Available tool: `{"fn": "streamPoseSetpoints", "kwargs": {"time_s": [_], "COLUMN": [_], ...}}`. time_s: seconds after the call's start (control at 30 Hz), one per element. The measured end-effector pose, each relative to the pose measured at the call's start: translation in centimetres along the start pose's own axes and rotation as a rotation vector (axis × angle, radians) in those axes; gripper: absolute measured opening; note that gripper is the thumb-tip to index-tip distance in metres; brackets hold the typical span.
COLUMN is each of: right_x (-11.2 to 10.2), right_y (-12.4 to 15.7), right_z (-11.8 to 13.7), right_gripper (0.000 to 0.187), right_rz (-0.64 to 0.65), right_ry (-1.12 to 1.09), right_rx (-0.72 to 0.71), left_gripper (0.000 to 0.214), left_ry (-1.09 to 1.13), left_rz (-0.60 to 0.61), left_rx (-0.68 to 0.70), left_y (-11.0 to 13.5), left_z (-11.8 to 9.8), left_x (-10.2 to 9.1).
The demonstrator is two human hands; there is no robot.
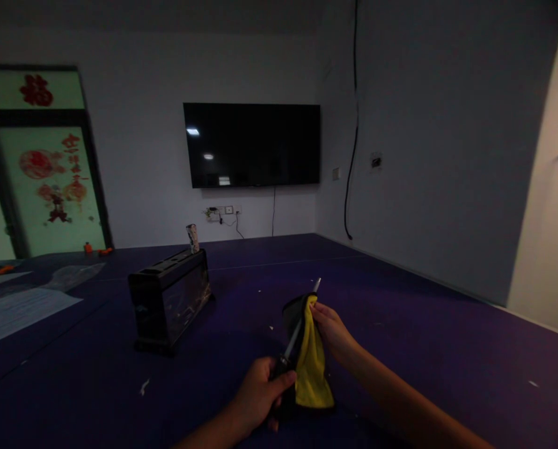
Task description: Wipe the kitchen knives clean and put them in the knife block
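My left hand [259, 391] is closed around the black handle of a sharpening steel [293, 340], its slim metal rod slanting up and away to the right. Between its fingertips my right hand [331, 327] pinches a yellow and dark grey cloth [314, 368] near the rod's upper end. The cloth's grey side lies behind the rod, while its yellow side hangs down to the right. Past the cloth the rod's bright tip sticks out. To the left, a black slotted knife block [185, 299] stands upright on the purple table [241, 312]. A pale patterned piece [193, 238] rises from its top.
Paper sheets [26, 310] and clear plastic film [75, 275] lie at the table's left. Small orange items [88, 248] sit at the far left edge. White scraps [144, 387] dot the tabletop. Walls border the far and right edges; a black cable [354, 143] hangs there.
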State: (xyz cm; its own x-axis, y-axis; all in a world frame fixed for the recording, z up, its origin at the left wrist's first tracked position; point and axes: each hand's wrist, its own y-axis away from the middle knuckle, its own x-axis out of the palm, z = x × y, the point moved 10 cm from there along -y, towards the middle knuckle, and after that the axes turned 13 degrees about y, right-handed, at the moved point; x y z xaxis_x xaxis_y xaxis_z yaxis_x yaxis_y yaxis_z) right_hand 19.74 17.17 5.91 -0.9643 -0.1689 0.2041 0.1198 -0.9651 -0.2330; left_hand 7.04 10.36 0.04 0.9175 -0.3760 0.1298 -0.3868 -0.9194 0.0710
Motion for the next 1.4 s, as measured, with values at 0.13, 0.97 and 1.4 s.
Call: {"fn": "streamPoseSetpoints", "kwargs": {"time_s": [0.13, 0.97, 1.4], "right_x": [0.2, 2.2, -0.6], "right_y": [0.3, 1.5, 0.0], "right_z": [-0.3, -0.5, 1.0], "right_gripper": [0.021, 0.029, 0.023], "right_rz": [-0.012, 0.003, -0.074], "right_ry": [-0.020, 0.026, 0.038], "right_rx": [0.000, 0.024, -0.025], "left_gripper": [0.039, 0.051, 0.047], "left_ry": [-0.020, 0.016, -0.017], "left_rz": [-0.012, 0.001, 0.057], "left_rx": [-0.005, 0.043, 0.069], "left_y": [0.1, -0.2, -0.7], "left_z": [0.1, 0.4, 0.5], "left_x": [-0.2, -0.3, 0.0]}}
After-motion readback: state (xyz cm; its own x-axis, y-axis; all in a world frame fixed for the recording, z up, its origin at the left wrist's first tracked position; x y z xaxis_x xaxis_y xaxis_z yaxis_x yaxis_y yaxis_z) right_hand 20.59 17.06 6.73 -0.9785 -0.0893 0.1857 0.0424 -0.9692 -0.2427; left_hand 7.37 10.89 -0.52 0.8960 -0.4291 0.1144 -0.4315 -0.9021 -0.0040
